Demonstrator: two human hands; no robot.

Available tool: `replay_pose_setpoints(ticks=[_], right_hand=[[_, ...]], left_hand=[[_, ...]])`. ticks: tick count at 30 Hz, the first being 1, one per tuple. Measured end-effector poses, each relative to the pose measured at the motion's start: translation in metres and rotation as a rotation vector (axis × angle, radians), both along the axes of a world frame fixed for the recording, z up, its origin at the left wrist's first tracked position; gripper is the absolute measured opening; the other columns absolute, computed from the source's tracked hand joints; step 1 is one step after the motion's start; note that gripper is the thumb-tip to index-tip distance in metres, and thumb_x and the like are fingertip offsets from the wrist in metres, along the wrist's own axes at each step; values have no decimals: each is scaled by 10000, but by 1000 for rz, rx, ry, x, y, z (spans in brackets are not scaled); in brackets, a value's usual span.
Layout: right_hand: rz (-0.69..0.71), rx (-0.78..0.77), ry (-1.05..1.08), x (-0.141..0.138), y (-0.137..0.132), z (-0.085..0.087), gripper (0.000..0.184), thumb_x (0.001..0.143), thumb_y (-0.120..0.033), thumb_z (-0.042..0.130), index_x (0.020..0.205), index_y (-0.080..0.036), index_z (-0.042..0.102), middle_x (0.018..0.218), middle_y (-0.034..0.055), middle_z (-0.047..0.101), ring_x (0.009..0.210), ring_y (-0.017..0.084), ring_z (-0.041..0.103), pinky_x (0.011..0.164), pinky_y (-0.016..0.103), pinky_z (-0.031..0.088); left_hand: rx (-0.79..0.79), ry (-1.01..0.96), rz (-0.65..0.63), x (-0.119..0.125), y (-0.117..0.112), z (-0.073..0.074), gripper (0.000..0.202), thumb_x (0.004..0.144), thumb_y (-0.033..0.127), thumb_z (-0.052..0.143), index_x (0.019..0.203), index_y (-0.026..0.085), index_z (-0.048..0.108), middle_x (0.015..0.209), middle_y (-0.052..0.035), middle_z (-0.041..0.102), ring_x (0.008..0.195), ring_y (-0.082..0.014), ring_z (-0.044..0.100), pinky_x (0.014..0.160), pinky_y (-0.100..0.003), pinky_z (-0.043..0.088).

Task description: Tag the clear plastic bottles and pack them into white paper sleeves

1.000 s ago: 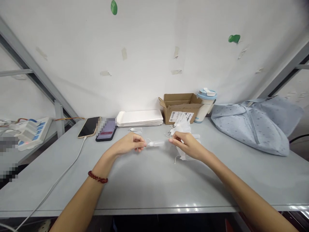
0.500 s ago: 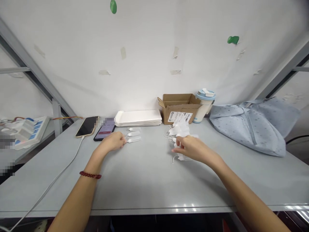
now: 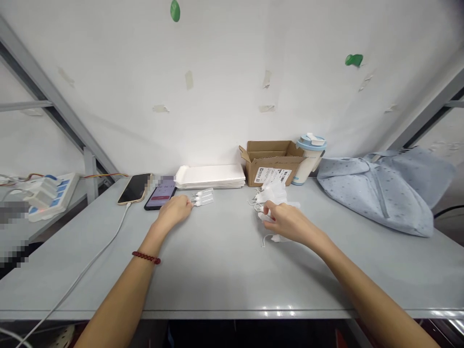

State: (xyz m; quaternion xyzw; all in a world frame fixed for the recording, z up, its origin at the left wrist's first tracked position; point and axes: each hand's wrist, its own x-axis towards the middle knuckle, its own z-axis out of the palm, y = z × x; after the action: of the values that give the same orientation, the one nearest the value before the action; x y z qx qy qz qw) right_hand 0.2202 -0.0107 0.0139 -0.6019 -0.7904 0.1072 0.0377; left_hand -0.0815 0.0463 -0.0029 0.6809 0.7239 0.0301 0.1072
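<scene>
Three small translucent plastic tubes [image 3: 205,197] with white tips lie side by side on the grey table, left of the middle. My left hand [image 3: 176,210] is closed, fingertips pinched at the tip of the nearest one. To the right is a loose pile of similar tubes [image 3: 274,193] with thin white strings. My right hand [image 3: 288,220] reaches over the pile, thumb and forefinger curled around a white-tipped tube. The other fingers hide part of it. Below this hand another tube [image 3: 277,238] with a curled string shows partly.
Behind stand a stack of white flat boxes [image 3: 210,177], an open cardboard box [image 3: 274,164] and a blue-lidded cup [image 3: 308,157]. A light blue fabric bag [image 3: 377,193] lies at right. Two phones, one on a white cable [image 3: 105,251], and a power strip [image 3: 54,198] are at left.
The three tubes on the left now lie closer together, the nearest pushed back towards the others by my left hand. My right thumb and forefinger have drawn closer together at the pile.
</scene>
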Motion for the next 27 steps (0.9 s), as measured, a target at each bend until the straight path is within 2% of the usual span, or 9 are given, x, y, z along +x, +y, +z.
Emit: replay_pose_setpoints(ticks=[7, 9, 11, 13, 16, 18, 22, 25, 27], right_hand=[[63, 57, 333, -2, 2, -2, 173, 853, -317, 414, 981, -213, 465, 688, 2, 604, 604, 159, 518, 550, 253, 321], [84, 68, 452, -4, 2, -4, 180, 871, -322, 399, 999, -210, 458, 681, -8, 598, 598, 148, 516, 562, 255, 342], [93, 79, 558, -6, 2, -6, 196, 883, -334, 392, 1011, -206, 468, 704, -5, 608, 606, 139, 512, 577, 259, 361], [87, 69, 653, -9, 1, -8, 216, 891, -349, 390, 1022, -203, 481, 752, 5, 630, 617, 130, 508, 589, 261, 377], [67, 23, 775, -13, -1, -8, 234, 892, -370, 397, 1017, -200, 499, 811, 16, 648, 621, 118, 501, 590, 257, 391], [59, -19, 836, -16, -3, -9, 245, 889, -381, 405, 1007, -195, 511, 808, 20, 648, 607, 112, 494, 573, 250, 394], [52, -82, 922, -21, -5, -9, 269, 879, -399, 419, 995, -179, 523, 784, 28, 645, 588, 106, 498, 549, 244, 395], [43, -101, 959, -22, -5, -10, 269, 873, -407, 428, 962, -174, 527, 749, 22, 633, 570, 100, 488, 538, 239, 389], [30, -98, 978, -22, -4, -11, 271, 870, -414, 429, 945, -172, 526, 726, 15, 618, 559, 96, 478, 535, 237, 386]], left_hand=[[106, 17, 79, 0, 0, -2, 327, 793, 412, 419, 792, 164, 631, 901, -189, 671, 874, -346, 615, 612, -340, 415], [164, -5, 79, 1, 0, 0, 323, 791, 410, 423, 811, 159, 625, 878, -182, 671, 872, -344, 614, 624, -344, 421], [194, -113, 19, 5, -2, 4, 296, 785, 394, 436, 813, 158, 612, 795, -138, 672, 811, -304, 626, 642, -333, 430], [152, -335, -90, 13, -5, 8, 283, 781, 388, 447, 822, 151, 597, 710, -82, 653, 699, -239, 626, 634, -309, 441], [-22, -706, -256, 29, -15, 13, 334, 780, 418, 474, 915, 133, 586, 692, -35, 617, 593, -164, 589, 566, -272, 448], [-140, -845, -330, 40, -21, 14, 396, 788, 440, 483, 1015, 128, 572, 736, -38, 612, 594, -145, 577, 539, -261, 447], [-248, -959, -397, 54, -30, 12, 454, 796, 441, 507, 1130, 136, 541, 802, -55, 616, 632, -135, 575, 552, -258, 451], [-219, -1008, -389, 56, -30, 10, 436, 784, 428, 543, 1116, 145, 557, 805, -49, 614, 634, -128, 566, 565, -257, 456], [-170, -1027, -371, 55, -28, 9, 391, 779, 428, 553, 1038, 138, 595, 791, -46, 615, 621, -123, 559, 569, -257, 458]])
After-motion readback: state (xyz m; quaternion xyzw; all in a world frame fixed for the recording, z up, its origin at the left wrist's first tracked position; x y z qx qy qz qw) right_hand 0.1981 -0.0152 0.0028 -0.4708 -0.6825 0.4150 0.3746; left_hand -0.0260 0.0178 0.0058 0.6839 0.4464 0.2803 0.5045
